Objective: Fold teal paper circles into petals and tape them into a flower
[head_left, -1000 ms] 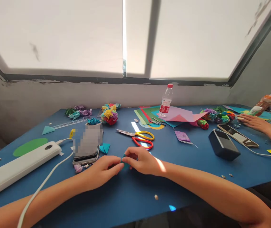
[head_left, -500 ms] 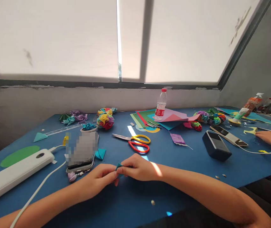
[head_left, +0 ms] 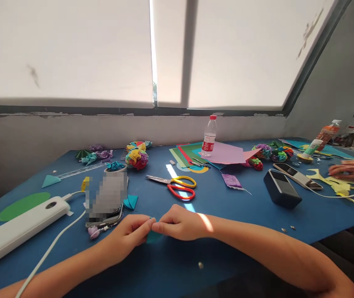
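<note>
Both hands meet low in the middle of the head view, over the blue table point(head_left: 226, 260). A small teal piece of paper point(head_left: 154, 236) is pinched between them, mostly covered by the fingers. My left hand point(head_left: 132, 231) is closed on its left side, thumb on top. From the right, my right hand point(head_left: 178, 223) is closed on the paper too, its fingertips touching the left ones. Beyond the hands lie scissors point(head_left: 181, 186) with one yellow and one red handle. Another folded teal paper point(head_left: 131, 202) rests beside the phone at left.
A white power strip point(head_left: 24, 231) with a cable lies at left, near a green paper circle point(head_left: 24, 205). A water bottle point(head_left: 208, 142) stands on coloured sheets. To the right are a black box point(head_left: 281, 189), a phone point(head_left: 297, 176) and another person's hand point(head_left: 352, 170) over yellow paper scraps point(head_left: 340, 186).
The teal paper now shows below my fingers instead of sticking up above them. At right, the other person's hand has lowered onto yellow scraps, which now lie spread on the table.
</note>
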### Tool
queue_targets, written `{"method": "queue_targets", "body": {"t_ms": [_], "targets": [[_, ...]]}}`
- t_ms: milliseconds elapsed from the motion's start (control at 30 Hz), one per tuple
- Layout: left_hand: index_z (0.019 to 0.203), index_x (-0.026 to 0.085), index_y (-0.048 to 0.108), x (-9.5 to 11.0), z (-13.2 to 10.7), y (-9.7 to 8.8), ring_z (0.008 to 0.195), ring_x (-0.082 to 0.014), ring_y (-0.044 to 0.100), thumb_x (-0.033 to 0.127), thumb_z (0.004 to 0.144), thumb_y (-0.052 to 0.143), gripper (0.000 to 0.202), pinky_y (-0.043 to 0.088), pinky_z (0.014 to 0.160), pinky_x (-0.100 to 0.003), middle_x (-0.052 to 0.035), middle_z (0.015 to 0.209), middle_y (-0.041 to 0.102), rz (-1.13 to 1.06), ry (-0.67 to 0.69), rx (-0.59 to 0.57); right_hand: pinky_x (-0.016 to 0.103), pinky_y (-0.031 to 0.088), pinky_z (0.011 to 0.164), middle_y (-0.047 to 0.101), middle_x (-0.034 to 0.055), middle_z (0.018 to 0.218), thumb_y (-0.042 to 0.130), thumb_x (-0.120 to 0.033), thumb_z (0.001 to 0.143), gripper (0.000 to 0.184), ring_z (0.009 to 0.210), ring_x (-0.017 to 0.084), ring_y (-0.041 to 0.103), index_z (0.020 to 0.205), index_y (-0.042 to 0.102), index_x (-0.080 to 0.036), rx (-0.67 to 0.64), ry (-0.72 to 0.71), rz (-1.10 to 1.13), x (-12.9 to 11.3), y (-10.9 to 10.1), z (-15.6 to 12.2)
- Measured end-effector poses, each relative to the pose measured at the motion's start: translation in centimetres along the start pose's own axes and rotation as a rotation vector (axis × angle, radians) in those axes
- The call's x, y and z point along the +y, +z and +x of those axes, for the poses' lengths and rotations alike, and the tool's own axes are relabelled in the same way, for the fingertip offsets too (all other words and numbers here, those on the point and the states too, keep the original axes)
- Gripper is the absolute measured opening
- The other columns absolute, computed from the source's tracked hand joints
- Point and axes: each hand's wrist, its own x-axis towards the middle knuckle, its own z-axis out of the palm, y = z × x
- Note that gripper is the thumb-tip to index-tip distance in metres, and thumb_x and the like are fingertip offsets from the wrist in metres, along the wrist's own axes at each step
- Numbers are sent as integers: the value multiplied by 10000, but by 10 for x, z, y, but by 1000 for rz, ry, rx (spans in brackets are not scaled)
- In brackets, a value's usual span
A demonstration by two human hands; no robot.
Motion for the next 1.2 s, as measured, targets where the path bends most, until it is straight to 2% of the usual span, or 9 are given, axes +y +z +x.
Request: {"method": "queue_targets", "body": {"t_ms": [133, 267, 400, 467, 600, 800, 900, 1033, 1200], "targets": [[583, 184, 394, 5, -1, 2, 507, -96, 275, 620, 802, 395, 489, 220, 487, -241, 56, 532, 294, -48, -6, -5, 218, 212, 461, 231, -56, 526, 357, -459, 912, 470, 513, 64, 221, 548, 301, -168, 28, -17, 53, 0, 1, -1], [607, 180, 398, 2, 0, 0, 525, -95, 285, 556, 823, 423, 434, 226, 493, -237, 56, 555, 312, -137, -12, 19, 222, 204, 476, 216, -56, 531, 388, -403, 914, 449, 521, 64, 215, 546, 293, -164, 98, -29, 17, -2, 0, 0], [607, 180, 377, 1, 0, -1, 528, -88, 261, 496, 815, 471, 390, 209, 489, -233, 64, 569, 289, -186, -4, -6, 219, 196, 471, 208, -56, 540, 382, -399, 915, 442, 524, 65, 206, 553, 277, -168, 53, 22, 55, -3, -2, -1], [591, 181, 366, 1, 0, -1, 518, -84, 254, 483, 818, 473, 393, 199, 485, -234, 66, 556, 285, -202, -5, -32, 216, 214, 476, 244, -55, 539, 358, -412, 924, 437, 524, 66, 232, 566, 301, -169, 30, 39, 83, -3, -2, -1], [613, 174, 403, -3, 0, 1, 502, -78, 253, 487, 819, 473, 382, 201, 474, -231, 69, 549, 292, -254, 10, -116, 204, 283, 540, 384, -47, 612, 395, -364, 920, 315, 580, 74, 335, 680, 429, -163, 105, -41, 17, -4, 1, -2], [685, 157, 471, -5, 0, 2, 489, -72, 253, 442, 815, 485, 314, 202, 461, -219, 77, 536, 316, -285, -2, -106, 199, 257, 523, 347, -54, 587, 423, -243, 898, 252, 570, 73, 288, 658, 410, -166, 173, -76, -25, -12, 5, -1], [716, 151, 493, -2, 0, 2, 491, -70, 255, 405, 807, 494, 270, 197, 461, -218, 76, 546, 324, -302, -8, -97, 203, 233, 504, 297, -59, 569, 424, -277, 908, 307, 561, 73, 253, 626, 377, -166, 153, -67, -12, -9, 5, -1], [636, 157, 481, -1, 2, 2, 482, -72, 275, 352, 767, 513, 237, 220, 467, -226, 73, 513, 330, -324, -40, -117, 208, 214, 488, 262, -63, 553, 426, -317, 914, 350, 544, 70, 238, 606, 354, -166, 131, -72, -12, -4, 3, 0], [610, 171, 441, 1, 1, 3, 460, -69, 275, 390, 740, 532, 270, 208, 452, -224, 77, 505, 328, -367, -51, -115, 205, 216, 490, 254, -64, 545, 446, -277, 903, 356, 540, 67, 231, 585, 333, -163, 130, -96, -43, -9, 3, -1]]}}
